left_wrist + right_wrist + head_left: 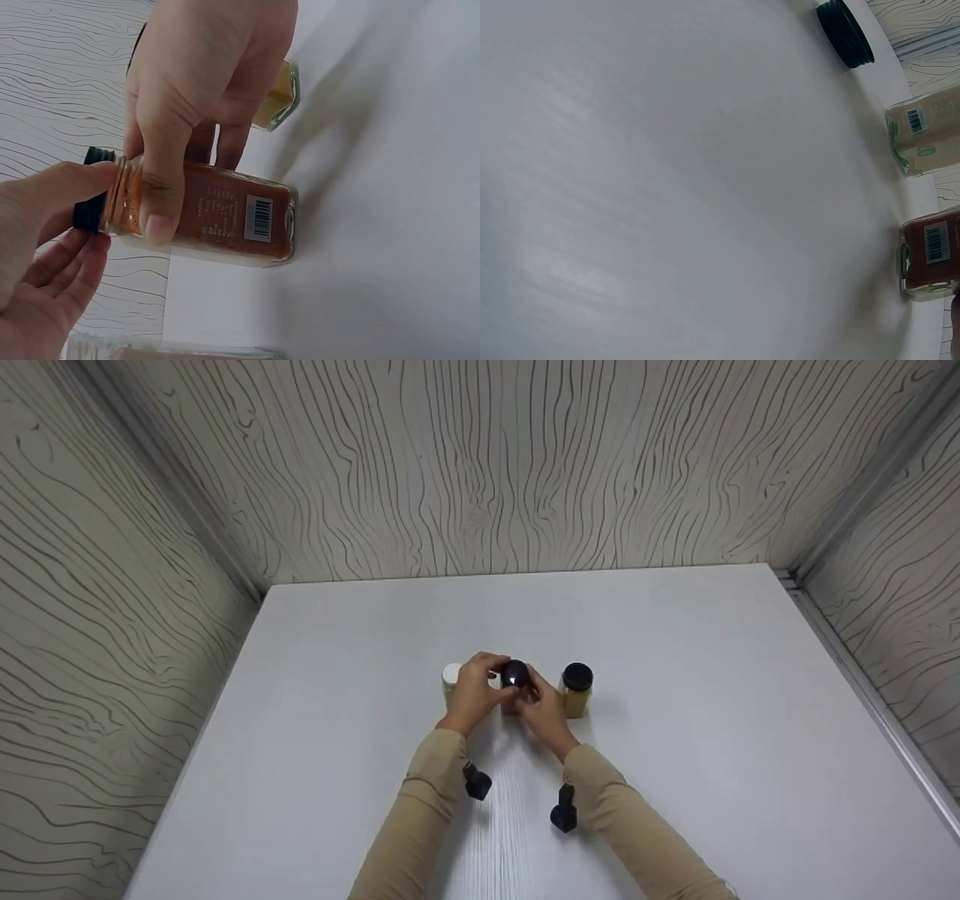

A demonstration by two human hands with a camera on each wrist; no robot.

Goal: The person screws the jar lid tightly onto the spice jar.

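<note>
A square glass spice jar of reddish-brown powder (217, 210) stands between both hands. My left hand (474, 690) pinches its black screw cap (91, 191) between thumb and fingers, at the threaded neck. My right hand (546, 714) grips the upper part of the glass, its thumb lying across the front near the neck. The barcode label (258, 218) faces the left wrist camera. In the right wrist view only the lower part of the jar (930, 251) shows, at the right edge.
A white-topped jar (451, 675) stands just left of my left hand; its pale contents and barcode (922, 135) show in the right wrist view. A loose black cap (845, 34) lies near it. Right of my right hand stands a black-capped jar of yellow powder (577, 690). Patterned walls (480, 472) enclose the white table (337, 660).
</note>
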